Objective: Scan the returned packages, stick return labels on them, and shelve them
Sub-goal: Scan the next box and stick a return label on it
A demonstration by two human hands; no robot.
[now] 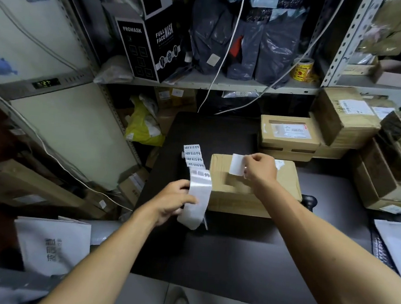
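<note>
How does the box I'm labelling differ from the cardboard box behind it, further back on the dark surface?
The near box lies under the right hand, which pinches a white label over its top; the far box is untouched. The far box already shows a printed label on top and rests on another carton; the near box sits on the dark surface. Both are brown cardboard.

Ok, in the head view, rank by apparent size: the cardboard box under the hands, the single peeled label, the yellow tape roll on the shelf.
1. cardboard box, clearly largest.
2. peeled label and yellow tape roll: alike in apparent size, and the roll sits farther away, so unranked.
</note>
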